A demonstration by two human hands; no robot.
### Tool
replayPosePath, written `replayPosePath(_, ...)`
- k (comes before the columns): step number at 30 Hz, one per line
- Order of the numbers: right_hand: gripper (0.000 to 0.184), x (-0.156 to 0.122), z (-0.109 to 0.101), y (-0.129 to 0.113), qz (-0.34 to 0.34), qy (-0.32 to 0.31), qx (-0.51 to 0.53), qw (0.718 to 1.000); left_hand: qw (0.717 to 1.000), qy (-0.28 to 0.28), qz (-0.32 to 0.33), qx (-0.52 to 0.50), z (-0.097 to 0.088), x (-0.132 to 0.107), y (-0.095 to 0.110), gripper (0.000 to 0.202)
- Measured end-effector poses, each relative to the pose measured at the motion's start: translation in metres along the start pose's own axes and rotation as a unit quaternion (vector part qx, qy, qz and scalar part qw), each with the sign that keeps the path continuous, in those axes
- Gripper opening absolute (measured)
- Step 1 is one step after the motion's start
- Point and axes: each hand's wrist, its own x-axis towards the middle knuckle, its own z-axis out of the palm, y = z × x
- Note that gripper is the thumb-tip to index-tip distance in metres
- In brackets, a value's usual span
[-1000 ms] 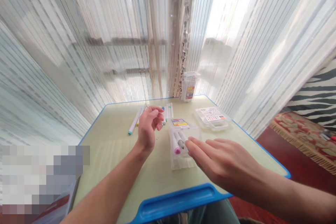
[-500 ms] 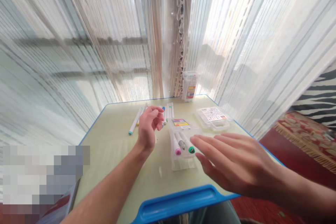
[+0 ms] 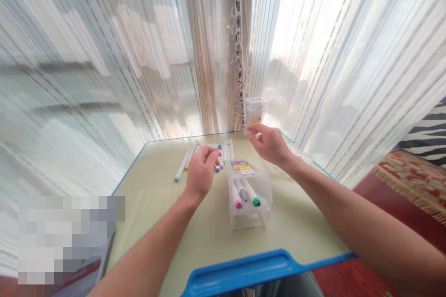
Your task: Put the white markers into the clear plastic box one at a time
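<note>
My left hand (image 3: 202,169) is over the marker pile, its fingers curled in and the thumb near the index finger. Whatever may be between those fingertips is hidden. Beside them lies a blue-banded marker (image 3: 219,149). My right hand (image 3: 270,145) reaches to the back right, its index finger and thumb apart and nothing seen between them. It is in front of an upright clear marker box (image 3: 253,111) and overlaps its lower part. Nearer me, an uncapped clear case (image 3: 250,219) lies on its side, open toward me, holding a pink-ended marker (image 3: 238,204), a grey-tipped pen (image 3: 244,196) and a green-ended marker (image 3: 256,202).
Several white markers, one with a teal end (image 3: 177,179), lie on the pale table (image 3: 149,204) with a blue rim. My right forearm mostly covers a labelled clear lid (image 3: 296,151) at the right. Sheer curtains (image 3: 167,79) hang behind. A blue tray edge (image 3: 244,269) runs along the front.
My right hand has moved from beside the open case to the back, near the upright box. My left hand has turned and its fingers have curled in more. The view has shifted slightly.
</note>
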Motion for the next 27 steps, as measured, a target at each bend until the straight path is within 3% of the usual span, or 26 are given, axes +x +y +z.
replayPosePath(6,0.027,-0.026,0.008,0.012,-0.102,-0.095,-0.040,0.989,0.967,-0.040,0.117,0.224,-0.002,-0.001,-0.006,0.017)
replayPosePath(16,0.029,-0.028,0.010,0.016,-0.145,-0.128,-0.036,0.980,0.929,-0.025,0.144,0.339,-0.003,0.001,-0.013,0.017)
replayPosePath(23,0.028,-0.028,0.009,0.016,-0.145,-0.140,-0.049,0.978,0.917,0.004,0.153,0.368,-0.010,0.003,-0.005,0.023)
replayPosePath(27,0.026,-0.029,0.007,0.016,-0.140,-0.153,-0.049,0.977,0.881,0.037,0.135,0.451,-0.021,0.009,0.002,0.033)
